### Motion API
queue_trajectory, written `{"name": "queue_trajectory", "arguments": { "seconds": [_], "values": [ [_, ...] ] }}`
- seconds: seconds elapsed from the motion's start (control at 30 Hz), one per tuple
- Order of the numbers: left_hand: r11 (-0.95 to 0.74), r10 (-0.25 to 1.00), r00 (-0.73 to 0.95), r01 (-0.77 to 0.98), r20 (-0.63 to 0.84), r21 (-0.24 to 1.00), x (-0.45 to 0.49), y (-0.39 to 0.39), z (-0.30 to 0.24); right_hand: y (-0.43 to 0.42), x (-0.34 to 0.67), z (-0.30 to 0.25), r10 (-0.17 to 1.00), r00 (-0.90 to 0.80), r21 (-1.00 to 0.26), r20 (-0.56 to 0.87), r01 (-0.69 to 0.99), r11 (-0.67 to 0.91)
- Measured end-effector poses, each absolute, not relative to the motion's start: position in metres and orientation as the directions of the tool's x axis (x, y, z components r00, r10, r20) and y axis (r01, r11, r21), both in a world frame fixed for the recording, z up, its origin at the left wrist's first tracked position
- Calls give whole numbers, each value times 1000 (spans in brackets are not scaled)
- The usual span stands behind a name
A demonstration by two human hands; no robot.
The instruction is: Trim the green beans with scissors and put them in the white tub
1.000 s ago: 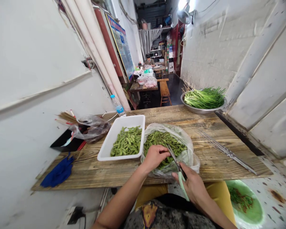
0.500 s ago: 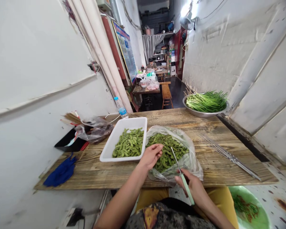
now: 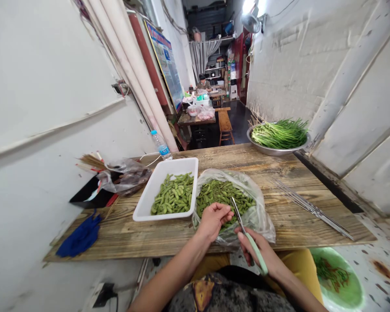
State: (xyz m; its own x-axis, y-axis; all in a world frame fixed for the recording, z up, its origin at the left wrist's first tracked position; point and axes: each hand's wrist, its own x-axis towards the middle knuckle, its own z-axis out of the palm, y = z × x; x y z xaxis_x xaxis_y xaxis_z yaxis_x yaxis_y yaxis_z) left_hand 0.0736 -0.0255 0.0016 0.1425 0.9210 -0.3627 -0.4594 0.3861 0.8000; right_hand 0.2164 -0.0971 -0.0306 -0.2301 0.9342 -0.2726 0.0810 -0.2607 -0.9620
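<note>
My right hand [image 3: 258, 249] is wrapped around the green handles of a pair of scissors [image 3: 256, 253], whose blades are parted and point away from me. Just left of the blades, my left hand [image 3: 214, 222] is closed in a pinch; whatever its fingertips hold is too small or hidden to make out. Both hands are over the near part of a clear plastic bag [image 3: 263, 216], rolled open around a heap of green edamame pods [image 3: 219, 193]. Left of the bag, a white plastic tray [image 3: 143, 208] holds more edamame pods [image 3: 173, 195].
Metal skewers [image 3: 312, 210] lie on the wooden table [image 3: 123, 238] at right. Behind them stands a metal bowl [image 3: 279, 151] of green stalks. At left are a blue cloth [image 3: 79, 236], a black box [image 3: 87, 193] and a water bottle [image 3: 161, 146]. A green basin [image 3: 341, 281] sits below, right.
My left hand has moved right and slightly toward me, its fingertips now close to the scissors. The scissor blades have spread apart. The whole view has shifted slightly.
</note>
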Motion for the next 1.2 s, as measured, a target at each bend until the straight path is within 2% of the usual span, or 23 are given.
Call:
{"name": "queue_trajectory", "arguments": {
  "seconds": [0.4,0.47,0.53,0.57,0.63,0.67,0.7,0.77,0.83,0.87,0.93,0.97,1.1,1.2],
  "values": [
    [387,920,127,-453,-371,803,87,-39,-7,-100,204,-21,919,-188,-937,-348,37,-347],
    [338,938,77,-419,-338,843,78,-34,-4,-99,205,-25,909,-185,-927,-373,36,-373],
    [157,974,-112,-308,-199,938,56,-20,4,-99,208,-31,901,-199,-921,-385,22,-389],
    [24,966,-249,-183,-70,983,41,-10,11,-99,210,-33,898,-203,-918,-390,15,-395],
    [-161,851,-463,223,250,961,8,10,26,-101,215,-36,893,-202,-911,-401,-17,-412],
    [-182,792,-463,444,399,877,-6,18,33,-102,217,-35,891,-204,-905,-406,-49,-424],
    [-178,762,-396,632,512,754,-16,24,39,-103,219,-33,887,-211,-895,-410,-92,-436],
    [-145,749,-252,841,613,522,-21,28,42,-106,222,-26,877,-245,-863,-414,-202,-463],
    [-231,812,-28,901,583,366,-5,23,35,-108,224,-18,869,-275,-830,-412,-280,-482],
    [-334,842,128,886,524,322,7,19,28,-109,224,-14,865,-285,-820,-413,-297,-489],
    [-499,842,391,826,372,261,36,11,12,-110,224,-10,862,-297,-805,-411,-324,-496],
    [-525,839,450,817,306,239,48,8,4,-110,224,-9,860,-304,-799,-409,-336,-499],
    [-481,874,460,864,157,147,71,8,-14,-113,221,-12,854,-324,-790,-408,-344,-507],
    [-454,890,427,864,161,216,66,11,-13,-112,221,-22,865,-280,-826,-416,-281,-488]
  ]
}}
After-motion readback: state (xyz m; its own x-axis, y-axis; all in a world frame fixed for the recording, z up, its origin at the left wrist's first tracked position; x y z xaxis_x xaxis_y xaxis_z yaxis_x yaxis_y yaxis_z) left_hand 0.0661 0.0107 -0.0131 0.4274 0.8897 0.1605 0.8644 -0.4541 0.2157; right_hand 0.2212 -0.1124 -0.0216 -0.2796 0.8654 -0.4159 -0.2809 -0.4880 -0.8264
